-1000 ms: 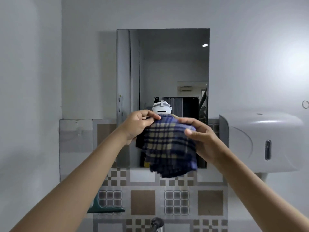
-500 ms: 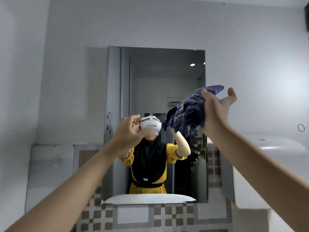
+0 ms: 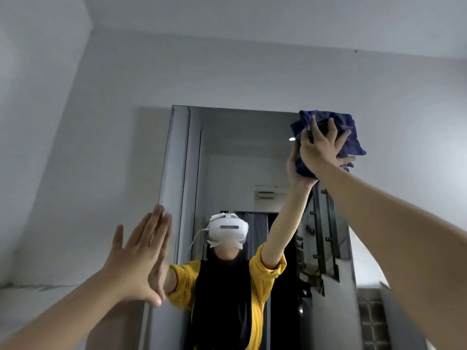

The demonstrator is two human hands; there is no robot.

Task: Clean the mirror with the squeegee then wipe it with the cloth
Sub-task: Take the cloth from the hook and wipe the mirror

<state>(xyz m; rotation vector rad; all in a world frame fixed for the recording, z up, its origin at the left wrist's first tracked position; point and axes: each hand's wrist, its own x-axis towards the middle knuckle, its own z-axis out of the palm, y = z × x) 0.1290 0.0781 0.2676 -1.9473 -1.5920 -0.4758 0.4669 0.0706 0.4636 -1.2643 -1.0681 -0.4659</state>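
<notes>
The tall wall mirror (image 3: 227,160) fills the middle of the head view. My right hand (image 3: 321,145) presses a bunched dark blue checked cloth (image 3: 351,132) against the mirror's top right corner, fingers spread over the fabric. My left hand (image 3: 137,256) is flat and open, fingers together, at the mirror's left edge near the wall, holding nothing. The mirror reflects a person in a yellow and black top with a white headset. No squeegee is in view.
White walls (image 3: 101,122) surround the mirror, and the ceiling shows at the top. A strip of patterned tiles (image 3: 371,322) shows at the lower right beside the mirror.
The view has tilted upward. My right hand carried the cloth up to the mirror's top right corner and pressed it there. My left hand let go of the cloth, opened flat and moved left.
</notes>
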